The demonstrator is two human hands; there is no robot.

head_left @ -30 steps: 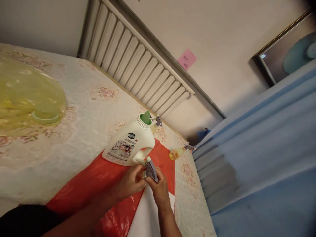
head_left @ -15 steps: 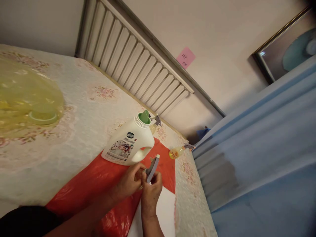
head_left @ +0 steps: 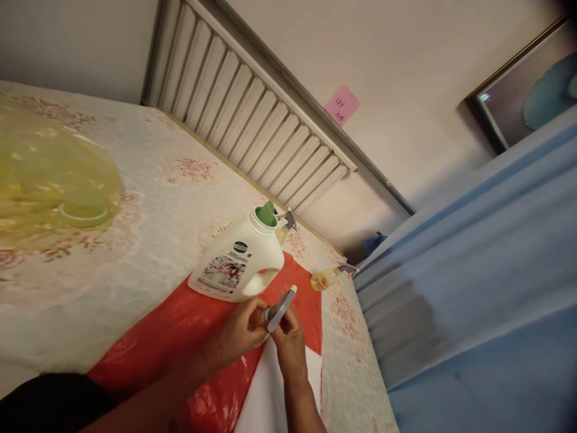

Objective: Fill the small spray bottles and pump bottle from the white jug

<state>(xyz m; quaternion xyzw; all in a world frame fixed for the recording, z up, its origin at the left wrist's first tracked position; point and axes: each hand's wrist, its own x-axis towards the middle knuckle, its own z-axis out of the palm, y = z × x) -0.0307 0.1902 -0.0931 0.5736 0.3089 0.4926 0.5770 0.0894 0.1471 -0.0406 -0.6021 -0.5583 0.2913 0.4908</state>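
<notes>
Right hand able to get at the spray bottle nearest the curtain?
Probably: only red plastic sheeting lies between right hand and spray bottle, though that hand is on the gray trigger sprayer.

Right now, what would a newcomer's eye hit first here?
The big cream jug, mid-picture at the edge of the red sheet. Just in front, the left hand and right hand hold a gray spray head. Far left, a translucent yellow bag bulges on the floral cloth.
</notes>
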